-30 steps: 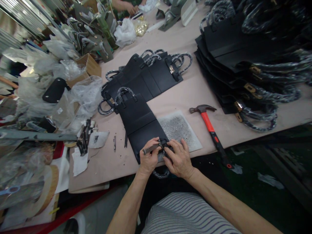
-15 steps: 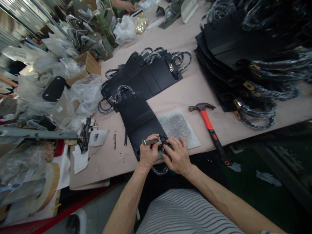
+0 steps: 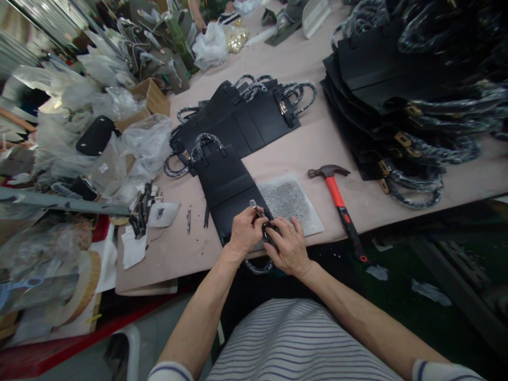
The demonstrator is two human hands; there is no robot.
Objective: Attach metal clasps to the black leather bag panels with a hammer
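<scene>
A black handbag piece (image 3: 228, 182) lies flat over the table's near edge, one plastic-wrapped handle (image 3: 259, 266) hanging below my hands. My left hand (image 3: 246, 230) is closed around a short metal punch-like tool (image 3: 253, 204), whose upper end sticks out above the fingers. Its lower end is at the bag's near end, mostly hidden by my fingers. My right hand (image 3: 291, 247) presses its bent fingers and thumb on the near end of the bag, right beside the tool. Under the bag's edge and to its right is a pitted pale board (image 3: 293, 203).
A claw hammer (image 3: 338, 198) with a red and black handle lies to the right, its grip past the table edge. More black bags (image 3: 262, 121) lie behind, and a tall stack (image 3: 365, 79) stands right. Small metal tools (image 3: 189, 221) lie left. Another person's hand (image 3: 201, 24) shows far back.
The metal tool has swung from lying nearly sideways to a steeper tilt, and my left hand has turned with it. My right hand stays at the bag's end. The whole view has shifted slightly.
</scene>
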